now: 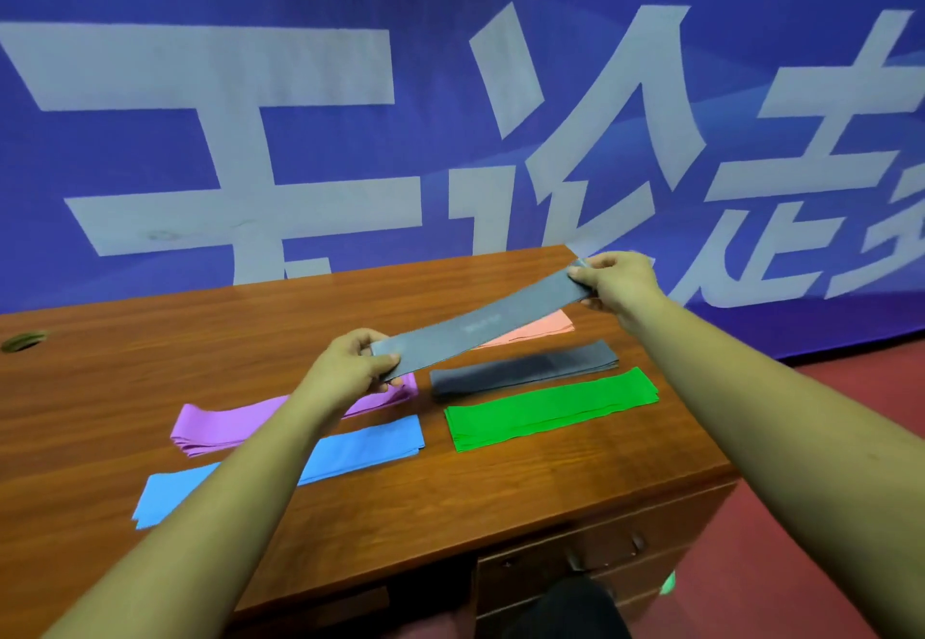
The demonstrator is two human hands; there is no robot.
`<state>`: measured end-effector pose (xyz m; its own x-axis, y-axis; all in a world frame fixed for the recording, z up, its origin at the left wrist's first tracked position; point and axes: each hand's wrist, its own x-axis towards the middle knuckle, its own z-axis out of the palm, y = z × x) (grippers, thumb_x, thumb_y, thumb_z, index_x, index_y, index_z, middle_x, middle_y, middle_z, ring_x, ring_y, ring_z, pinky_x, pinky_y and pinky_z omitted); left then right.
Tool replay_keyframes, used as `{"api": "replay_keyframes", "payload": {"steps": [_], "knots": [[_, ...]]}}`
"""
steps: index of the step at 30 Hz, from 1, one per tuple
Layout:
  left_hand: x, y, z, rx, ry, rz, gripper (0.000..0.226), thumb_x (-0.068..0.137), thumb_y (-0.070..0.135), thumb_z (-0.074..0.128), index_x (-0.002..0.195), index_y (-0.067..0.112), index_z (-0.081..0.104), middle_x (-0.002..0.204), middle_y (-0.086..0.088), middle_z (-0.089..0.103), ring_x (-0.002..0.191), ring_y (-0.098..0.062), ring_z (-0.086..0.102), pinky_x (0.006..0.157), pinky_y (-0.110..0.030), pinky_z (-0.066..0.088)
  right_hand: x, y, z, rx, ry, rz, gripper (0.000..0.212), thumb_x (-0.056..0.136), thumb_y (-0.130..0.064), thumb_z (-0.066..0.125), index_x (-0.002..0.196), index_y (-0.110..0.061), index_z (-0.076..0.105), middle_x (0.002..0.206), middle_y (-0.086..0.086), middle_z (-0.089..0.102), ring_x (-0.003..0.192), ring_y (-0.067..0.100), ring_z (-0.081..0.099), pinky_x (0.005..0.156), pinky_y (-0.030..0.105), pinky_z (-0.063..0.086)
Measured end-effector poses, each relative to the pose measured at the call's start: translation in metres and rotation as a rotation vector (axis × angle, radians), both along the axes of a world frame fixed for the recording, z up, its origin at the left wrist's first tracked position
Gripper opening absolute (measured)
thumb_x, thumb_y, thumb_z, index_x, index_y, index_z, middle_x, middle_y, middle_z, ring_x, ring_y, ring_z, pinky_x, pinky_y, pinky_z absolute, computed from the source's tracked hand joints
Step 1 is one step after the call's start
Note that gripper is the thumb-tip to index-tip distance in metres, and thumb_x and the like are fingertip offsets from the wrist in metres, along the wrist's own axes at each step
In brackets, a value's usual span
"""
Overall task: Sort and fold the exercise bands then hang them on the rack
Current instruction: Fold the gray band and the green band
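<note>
- Held grey band [480, 333]: stretched flat in the air above the desk, centre of the frame. Its long axis runs from lower left to upper right, and the upper-right end is farther from the camera.
- Left hand [350, 363]: grips the band's lower-left end, thumb on top and fingers curled beneath.
- Right hand [618, 283]: pinches the upper-right end between thumb and fingers, above the desk's far right corner.
- Writing on the band: a faint pale mark sits near mid-length, too blurred to read.
- Sorted bands on the desk, all lying roughly parallel to the held one:
  - salmon band [540, 330], partly hidden under the held band;
  - dark grey band [525, 368], just below it in the frame;
  - green band [550, 408], next toward the camera, its right end near the desk's right edge;
  - purple band [225, 420], left of centre, crossed by the left forearm;
  - blue band [365, 443], below the purple one, also crossed by the forearm.
- Wooden desk [200, 338]: bare wood shows across the left of the frame and along the near edge below the blue and green bands. A cable port [22, 340] sits at far left, and drawers [600, 553] are at lower right.
- Blue banner [300, 87]: fills the upper frame with large pale Chinese characters, cut off by the desk and the frame edge.
- Red floor [851, 388]: visible at right.
</note>
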<state>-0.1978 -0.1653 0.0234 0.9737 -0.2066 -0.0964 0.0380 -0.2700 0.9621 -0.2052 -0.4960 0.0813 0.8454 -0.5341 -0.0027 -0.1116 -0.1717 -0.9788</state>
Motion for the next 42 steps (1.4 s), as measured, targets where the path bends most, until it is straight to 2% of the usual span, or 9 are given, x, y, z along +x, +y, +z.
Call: {"api": "replay_keyframes", "payload": {"steps": [6, 10, 14, 16, 21, 24, 29, 35, 42], "knots": [[0.01, -0.032, -0.018, 0.179, -0.031, 0.027, 0.015, 0.089, -0.003, 0.062, 0.099, 0.004, 0.054, 0.08, -0.008, 0.065, 0.057, -0.017, 0.068, 0.067, -0.038, 0.059, 0.004, -0.031, -0.056, -0.094, 0.236, -0.038, 0.01, 0.086, -0.004, 0.07, 0.079, -0.004, 0.064, 0.083, 0.011, 0.062, 0.069, 0.02, 0.059, 0.038, 0.023, 0.05], [0.019, -0.052, -0.031, 0.285, -0.048, 0.023, 0.017, 0.085, -0.004, 0.063, 0.096, 0.007, 0.055, 0.086, -0.01, 0.064, 0.061, -0.024, 0.072, 0.067, -0.042, 0.062, 0.013, -0.05, -0.084, -0.3, 0.253, -0.06, 0.008, 0.084, -0.012, 0.073, 0.084, -0.004, 0.07, 0.076, 0.001, 0.063, 0.086, 0.024, 0.062, 0.068, 0.031, 0.049], [0.029, -0.068, -0.044, 0.422, -0.186, -0.006, 0.024, 0.087, -0.001, 0.062, 0.102, 0.014, 0.05, 0.074, -0.004, 0.058, 0.052, -0.011, 0.068, 0.048, -0.017, 0.048, 0.024, -0.06, -0.097, -0.418, 0.25, -0.071, 0.01, 0.084, -0.016, 0.073, 0.084, -0.007, 0.07, 0.083, 0.002, 0.064, 0.086, 0.022, 0.059, 0.07, 0.029, 0.042], [0.034, -0.072, -0.05, 0.47, -0.216, -0.015, 0.024, 0.088, 0.001, 0.062, 0.102, 0.016, 0.05, 0.074, -0.004, 0.06, 0.051, -0.009, 0.067, 0.047, -0.016, 0.046, 0.03, -0.064, -0.102, -0.474, 0.242, -0.073, 0.009, 0.085, -0.016, 0.072, 0.085, -0.007, 0.07, 0.087, 0.003, 0.065, 0.086, 0.019, 0.056, 0.072, 0.026, 0.038], [0.043, -0.08, -0.068, 0.656, -0.259, -0.039, 0.023, 0.087, 0.01, 0.065, 0.106, 0.015, 0.053, 0.095, -0.015, 0.066, 0.083, -0.029, 0.068, 0.075, -0.04, 0.055, 0.036, -0.073, -0.12, -0.58, 0.271, -0.064, 0.011, 0.083, -0.017, 0.074, 0.086, -0.01, 0.065, 0.09, 0.004, 0.062, 0.088, 0.022, 0.056, 0.077, 0.029, 0.044], [0.043, -0.086, -0.073, 0.749, -0.312, -0.028, 0.027, 0.089, 0.014, 0.064, 0.113, 0.009, 0.053, 0.11, -0.016, 0.062, 0.103, -0.034, 0.058, 0.082, -0.039, 0.047, 0.035, -0.075, -0.132, -0.611, 0.259, -0.064, 0.013, 0.083, -0.017, 0.075, 0.085, -0.014, 0.063, 0.092, 0.006, 0.066, 0.09, 0.026, 0.06, 0.077, 0.032, 0.048], [0.045, -0.094, -0.076, 0.795, -0.332, -0.021, 0.027, 0.091, 0.015, 0.063, 0.116, 0.009, 0.055, 0.116, -0.014, 0.057, 0.108, -0.031, 0.054, 0.083, -0.037, 0.043, 0.037, -0.075, -0.14, -0.662, 0.227, -0.079, 0.009, 0.087, -0.017, 0.07, 0.087, -0.016, 0.06, 0.09, 0.004, 0.066, 0.088, 0.024, 0.061, 0.073, 0.033, 0.05], [0.037, -0.097, -0.072, 0.887, -0.317, -0.039, 0.029, 0.092, 0.016, 0.057, 0.12, 0.009, 0.055, 0.123, -0.014, 0.041, 0.101, -0.035, 0.057, 0.081, -0.043, 0.05, 0.028, -0.059, -0.138, -0.929, 0.258, -0.109, 0.032, 0.091, -0.017, 0.061, 0.122, -0.01, 0.057, 0.121, 0.014, 0.054, 0.116, 0.031, 0.05, 0.098, 0.042, 0.045], [0.009, -0.086, -0.07, 0.641, -0.364, -0.089, 0.007, 0.084, 0.017, 0.061, 0.084, 0.021, 0.055, 0.092, -0.003, 0.057, 0.083, -0.018, 0.054, 0.068, -0.027, 0.037, -0.029, 0.003, -0.133, -0.886, -0.014, 0.392, 0.021, 0.09, -0.017, 0.059, 0.11, -0.013, 0.065, 0.11, 0.003, 0.058, 0.1, 0.017, 0.058, 0.091, 0.035, 0.048]]}}
